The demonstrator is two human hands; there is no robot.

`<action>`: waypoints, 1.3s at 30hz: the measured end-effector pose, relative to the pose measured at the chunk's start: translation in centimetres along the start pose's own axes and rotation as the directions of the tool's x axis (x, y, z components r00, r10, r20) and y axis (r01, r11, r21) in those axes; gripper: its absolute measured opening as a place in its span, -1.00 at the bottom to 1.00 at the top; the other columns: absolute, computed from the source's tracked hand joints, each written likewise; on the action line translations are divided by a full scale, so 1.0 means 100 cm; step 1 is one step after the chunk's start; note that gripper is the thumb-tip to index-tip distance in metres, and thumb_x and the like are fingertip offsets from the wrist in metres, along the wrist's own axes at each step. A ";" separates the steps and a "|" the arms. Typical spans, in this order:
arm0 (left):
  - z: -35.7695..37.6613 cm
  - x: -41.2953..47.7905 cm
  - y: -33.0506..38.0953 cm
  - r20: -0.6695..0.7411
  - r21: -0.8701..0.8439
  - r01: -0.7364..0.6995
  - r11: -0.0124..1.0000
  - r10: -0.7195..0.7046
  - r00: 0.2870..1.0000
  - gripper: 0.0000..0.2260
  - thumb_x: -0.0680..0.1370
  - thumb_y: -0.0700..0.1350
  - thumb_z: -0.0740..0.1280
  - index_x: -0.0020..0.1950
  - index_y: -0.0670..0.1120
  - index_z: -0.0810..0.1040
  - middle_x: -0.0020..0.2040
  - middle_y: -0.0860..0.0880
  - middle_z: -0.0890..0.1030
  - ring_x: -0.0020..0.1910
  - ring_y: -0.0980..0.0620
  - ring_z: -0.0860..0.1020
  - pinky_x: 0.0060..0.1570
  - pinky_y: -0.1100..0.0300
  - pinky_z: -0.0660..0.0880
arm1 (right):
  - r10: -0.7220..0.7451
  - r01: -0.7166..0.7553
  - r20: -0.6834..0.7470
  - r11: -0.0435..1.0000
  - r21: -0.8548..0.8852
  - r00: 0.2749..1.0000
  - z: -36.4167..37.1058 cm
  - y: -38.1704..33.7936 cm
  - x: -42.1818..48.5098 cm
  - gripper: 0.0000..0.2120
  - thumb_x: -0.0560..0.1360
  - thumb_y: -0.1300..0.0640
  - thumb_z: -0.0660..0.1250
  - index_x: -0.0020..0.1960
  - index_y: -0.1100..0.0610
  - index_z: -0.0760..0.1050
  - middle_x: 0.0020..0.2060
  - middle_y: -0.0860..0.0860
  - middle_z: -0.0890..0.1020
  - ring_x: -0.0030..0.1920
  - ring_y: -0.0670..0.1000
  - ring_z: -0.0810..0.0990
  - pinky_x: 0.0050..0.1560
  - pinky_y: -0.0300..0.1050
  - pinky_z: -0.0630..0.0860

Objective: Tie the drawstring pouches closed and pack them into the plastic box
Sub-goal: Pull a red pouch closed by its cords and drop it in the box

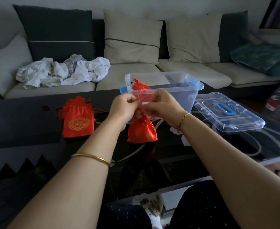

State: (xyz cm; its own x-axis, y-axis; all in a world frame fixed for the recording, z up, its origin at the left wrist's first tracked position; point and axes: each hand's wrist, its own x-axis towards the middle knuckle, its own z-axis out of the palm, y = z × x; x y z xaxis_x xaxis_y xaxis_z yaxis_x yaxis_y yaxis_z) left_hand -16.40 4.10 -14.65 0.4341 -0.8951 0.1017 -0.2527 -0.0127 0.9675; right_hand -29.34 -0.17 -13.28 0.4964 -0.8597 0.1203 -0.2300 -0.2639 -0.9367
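Note:
A red satin pouch (142, 131) hangs over the dark glass table, its neck gathered. My left hand (125, 107) and my right hand (163, 104) pinch its red drawstring just above the neck, fingers closed on the cord. Behind my hands stands the clear plastic box (177, 90) with blue latches; one tied red pouch (140, 86) lies inside it at the left. A stack of flat red pouches (78, 120) with a gold emblem rests on the table to the left, their cords loose.
The box's clear lid (228, 113) with a blue handle lies on the table to the right. A sofa with cushions runs along the back, with a heap of white clothes (64, 71) on its seat. The table's near edge crosses in front of my knees.

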 end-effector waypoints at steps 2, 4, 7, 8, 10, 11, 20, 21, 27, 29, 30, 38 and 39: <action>0.001 0.000 0.001 -0.023 0.006 0.003 1.000 -0.003 1.000 -0.89 0.54 -0.20 0.34 -0.19 -0.10 0.53 -0.35 -0.07 0.56 -0.45 0.04 0.52 -0.22 0.07 0.55 | -0.089 0.086 -0.012 0.983 -0.161 0.996 0.001 0.003 -0.001 -0.84 0.42 0.27 0.41 -0.11 0.23 0.41 -0.32 0.09 0.55 -0.34 0.00 0.54 -0.24 -0.10 0.56; 0.003 0.000 0.003 -0.038 0.014 0.012 1.000 -0.011 0.999 -0.89 0.54 -0.19 0.34 -0.19 -0.09 0.53 -0.35 -0.07 0.57 -0.45 0.04 0.52 -0.23 0.08 0.56 | -0.167 0.157 -0.015 0.954 -0.254 0.986 0.002 0.004 -0.001 -0.84 0.39 0.24 0.44 -0.10 0.24 0.49 -0.26 0.13 0.59 -0.28 0.05 0.55 -0.16 -0.05 0.56; 0.005 0.001 0.003 -0.066 0.032 0.016 0.999 -0.014 0.998 -0.87 0.54 -0.19 0.34 -0.22 -0.09 0.53 -0.36 -0.07 0.56 -0.44 0.03 0.52 -0.26 0.09 0.54 | -0.238 0.219 -0.009 0.910 -0.352 0.971 0.003 0.006 0.001 -0.87 0.39 0.22 0.44 -0.10 0.21 0.56 -0.16 0.18 0.64 -0.15 0.14 0.61 -0.05 0.05 0.56; 0.005 0.001 0.003 -0.074 0.034 0.017 0.999 -0.015 0.997 -0.86 0.53 -0.19 0.34 -0.23 -0.10 0.53 -0.38 -0.07 0.55 -0.45 0.03 0.51 -0.28 0.10 0.53 | -0.253 0.231 -0.009 0.896 -0.378 0.967 0.004 0.006 0.002 -0.88 0.39 0.21 0.44 -0.09 0.20 0.57 -0.16 0.16 0.64 -0.15 0.13 0.61 -0.04 0.05 0.56; 0.006 0.000 0.003 -0.081 0.036 0.021 0.999 -0.018 0.997 -0.86 0.52 -0.20 0.36 -0.25 -0.10 0.54 -0.39 -0.08 0.55 -0.47 0.03 0.51 -0.28 0.11 0.53 | -0.293 0.258 -0.014 0.865 -0.430 0.956 0.005 0.006 0.003 -0.89 0.40 0.19 0.43 -0.08 0.18 0.60 -0.16 0.09 0.65 -0.18 0.05 0.57 -0.04 -0.03 0.54; 0.006 0.000 0.003 -0.083 0.038 0.025 0.999 -0.022 0.996 -0.86 0.52 -0.20 0.37 -0.25 -0.10 0.54 -0.39 -0.08 0.55 -0.47 0.03 0.51 -0.27 0.10 0.53 | -0.317 0.277 -0.012 0.845 -0.457 0.948 0.005 0.006 0.002 -0.88 0.40 0.18 0.43 -0.08 0.17 0.62 -0.16 0.06 0.65 -0.19 0.00 0.53 -0.07 -0.12 0.51; 0.004 0.001 0.004 -0.129 0.175 -0.041 0.984 0.064 0.990 -0.78 0.47 -0.24 0.38 -0.37 -0.10 0.51 -0.48 -0.08 0.54 -0.48 -0.04 0.54 -0.14 -0.05 0.63 | -0.430 0.391 0.121 0.621 -0.679 0.894 0.010 0.000 0.003 -0.88 0.43 0.24 0.31 -0.19 0.24 0.61 -0.27 0.02 0.49 -0.21 -0.08 0.37 -0.25 -0.16 0.29; 0.004 0.001 0.004 -0.126 0.186 -0.049 0.981 0.073 0.989 -0.78 0.46 -0.24 0.37 -0.39 -0.09 0.51 -0.48 -0.08 0.54 -0.47 -0.05 0.54 -0.14 -0.06 0.62 | -0.426 0.395 0.134 0.617 -0.680 0.895 0.010 0.000 0.003 -0.88 0.42 0.26 0.29 -0.23 0.26 0.58 -0.30 0.01 0.47 -0.23 -0.06 0.37 -0.26 -0.15 0.29; -0.004 0.001 0.011 -0.218 0.191 -0.081 0.978 0.122 0.968 -0.96 0.46 -0.21 0.30 -0.18 -0.09 0.50 -0.14 -0.07 0.60 -0.12 -0.07 0.61 0.02 -0.01 0.57 | -0.216 0.185 -0.012 0.865 -0.466 0.976 0.010 0.007 0.008 -0.73 0.48 0.21 0.29 -0.19 0.45 0.53 -0.27 0.30 0.57 -0.31 0.05 0.41 -0.21 -0.01 0.45; -0.007 -0.002 0.015 -0.170 0.216 -0.134 0.967 0.172 0.970 -0.84 0.46 -0.25 0.31 -0.21 0.01 0.47 -0.19 0.00 0.54 -0.19 0.07 0.55 -0.08 0.18 0.54 | -0.090 0.067 -0.068 0.954 -0.291 0.994 0.008 0.011 0.009 -0.70 0.49 0.18 0.32 -0.11 0.48 0.54 -0.20 0.33 0.60 -0.31 0.03 0.46 -0.30 -0.12 0.48; -0.008 -0.005 0.017 -0.117 0.270 -0.175 0.947 0.212 0.970 -0.82 0.45 -0.27 0.32 -0.23 0.01 0.50 -0.21 0.02 0.50 -0.25 0.14 0.49 -0.15 0.28 0.47 | -0.034 0.015 -0.088 0.978 -0.209 0.996 0.007 0.012 0.009 -0.69 0.49 0.17 0.34 -0.08 0.48 0.55 -0.23 0.31 0.59 -0.33 0.02 0.47 -0.37 -0.22 0.47; -0.004 -0.012 0.012 -0.019 0.545 -0.273 0.793 0.338 0.941 -0.92 0.40 -0.08 0.48 -0.14 -0.02 0.68 -0.04 -0.02 0.40 -0.04 -0.01 0.51 0.03 0.14 0.51 | 0.189 -0.177 -0.026 0.954 0.240 0.982 0.007 0.011 0.007 -0.77 0.50 0.26 0.30 -0.32 0.26 0.44 -0.45 0.08 0.36 -0.45 -0.03 0.27 -0.40 -0.19 0.21; -0.004 -0.011 0.012 -0.014 0.553 -0.278 0.785 0.342 0.939 -0.91 0.40 -0.07 0.49 -0.12 -0.02 0.68 -0.04 -0.02 0.40 -0.04 -0.02 0.51 0.03 0.14 0.50 | 0.196 -0.184 -0.014 0.941 0.285 0.981 0.007 0.011 0.007 -0.75 0.51 0.28 0.29 -0.34 0.25 0.42 -0.46 0.07 0.34 -0.46 -0.05 0.25 -0.40 -0.19 0.18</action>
State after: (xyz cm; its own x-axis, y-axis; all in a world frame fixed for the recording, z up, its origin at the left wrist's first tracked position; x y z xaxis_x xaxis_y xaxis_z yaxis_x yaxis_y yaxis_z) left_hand -16.87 5.24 -13.53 0.3330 -0.8393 0.4298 -0.7976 -0.0076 0.6032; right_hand -28.67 -0.75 -14.42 0.4298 -0.9009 -0.0607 -0.0690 0.0343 -0.9970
